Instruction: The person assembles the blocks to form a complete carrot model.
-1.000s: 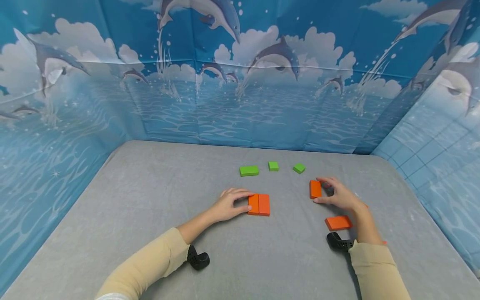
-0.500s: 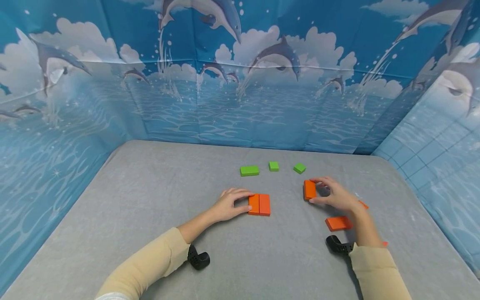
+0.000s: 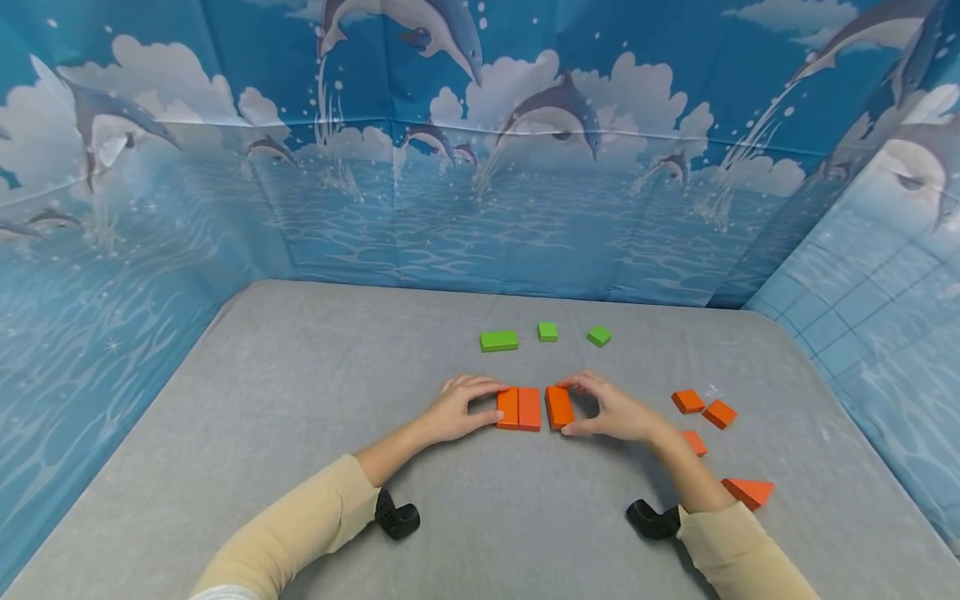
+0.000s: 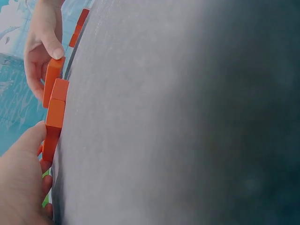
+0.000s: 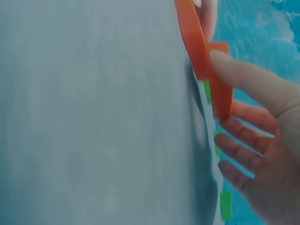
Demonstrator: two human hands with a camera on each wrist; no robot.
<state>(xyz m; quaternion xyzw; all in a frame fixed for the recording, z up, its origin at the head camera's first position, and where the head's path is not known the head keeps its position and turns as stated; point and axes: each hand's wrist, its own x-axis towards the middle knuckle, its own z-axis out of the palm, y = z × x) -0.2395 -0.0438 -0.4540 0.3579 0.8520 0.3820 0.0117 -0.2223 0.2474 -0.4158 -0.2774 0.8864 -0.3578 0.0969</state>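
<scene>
In the head view, two orange rectangular blocks lie side by side on the grey table. My left hand (image 3: 461, 408) grips the left block (image 3: 507, 408) between thumb and fingers at its near and far ends. The right block (image 3: 529, 409) sits flush against it. My right hand (image 3: 611, 408) pinches a third orange block (image 3: 559, 407) by its two ends, a narrow gap to the right of the pair. In the right wrist view, the thumb presses one end of this block (image 5: 222, 89), and the other fingers spread behind it. It tilts slightly in the head view.
Behind the hands lie a long green block (image 3: 499, 342) and two small green blocks (image 3: 547, 332). Right of my right forearm are two orange cubes (image 3: 720, 414), a partly covered orange block (image 3: 695, 442) and an orange triangular block (image 3: 750, 492). A dolphin-print curtain (image 3: 495, 225) surrounds the grey table (image 3: 337, 358).
My right hand has carried its orange block left and nearer to me, up beside the pair. The orange pieces under the right forearm show more. My left hand stays in place.
</scene>
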